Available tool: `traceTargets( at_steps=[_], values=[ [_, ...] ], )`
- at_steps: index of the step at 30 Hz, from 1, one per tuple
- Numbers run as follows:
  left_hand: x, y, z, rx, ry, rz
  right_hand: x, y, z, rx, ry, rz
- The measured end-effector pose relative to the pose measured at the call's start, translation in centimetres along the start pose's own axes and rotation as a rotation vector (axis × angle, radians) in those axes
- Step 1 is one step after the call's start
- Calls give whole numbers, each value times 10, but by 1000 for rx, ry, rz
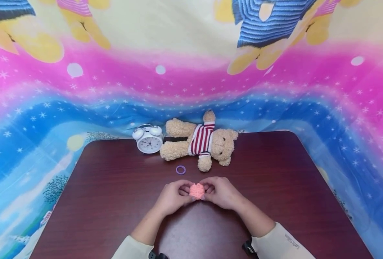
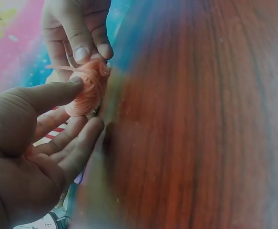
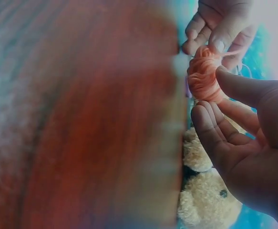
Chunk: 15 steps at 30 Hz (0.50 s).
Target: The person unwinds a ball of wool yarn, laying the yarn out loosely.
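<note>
A small bundle of coral-pink yarn (image 1: 197,191) is held between both hands over the near middle of the table. My left hand (image 1: 173,197) pinches its left end between thumb and fingers. On the opposite end, my right hand (image 1: 223,193) pinches it the same way. Wound strands of the yarn (image 2: 88,88) show in the left wrist view, with a loose strand sticking out at one side. In the right wrist view the yarn (image 3: 204,76) sits between the two thumbs and fingertips.
Beyond the hands a purple ring (image 1: 180,169) lies on the dark wooden table (image 1: 113,201). Farther back stands a white twin-bell alarm clock (image 1: 148,140), beside a teddy bear (image 1: 202,142) in a striped shirt lying on its back. A patterned cloth (image 1: 191,79) hangs behind the table.
</note>
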<state>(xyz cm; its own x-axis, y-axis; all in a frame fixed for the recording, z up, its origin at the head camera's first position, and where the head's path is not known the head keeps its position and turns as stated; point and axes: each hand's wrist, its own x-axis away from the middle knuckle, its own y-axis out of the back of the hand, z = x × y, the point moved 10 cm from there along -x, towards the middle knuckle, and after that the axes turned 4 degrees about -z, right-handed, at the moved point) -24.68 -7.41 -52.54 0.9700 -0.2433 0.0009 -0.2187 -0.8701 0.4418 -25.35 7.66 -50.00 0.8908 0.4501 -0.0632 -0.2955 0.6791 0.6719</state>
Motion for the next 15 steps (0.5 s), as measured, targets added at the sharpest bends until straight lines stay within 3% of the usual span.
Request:
traceTargets(
  at_steps=[6, 15],
  values=[
    [0, 3, -5, 214, 34, -37, 2, 15, 8, -58, 8, -63],
    [0, 3, -14, 421, 85, -35, 6, 34, 12, -184, -9, -158]
  ],
)
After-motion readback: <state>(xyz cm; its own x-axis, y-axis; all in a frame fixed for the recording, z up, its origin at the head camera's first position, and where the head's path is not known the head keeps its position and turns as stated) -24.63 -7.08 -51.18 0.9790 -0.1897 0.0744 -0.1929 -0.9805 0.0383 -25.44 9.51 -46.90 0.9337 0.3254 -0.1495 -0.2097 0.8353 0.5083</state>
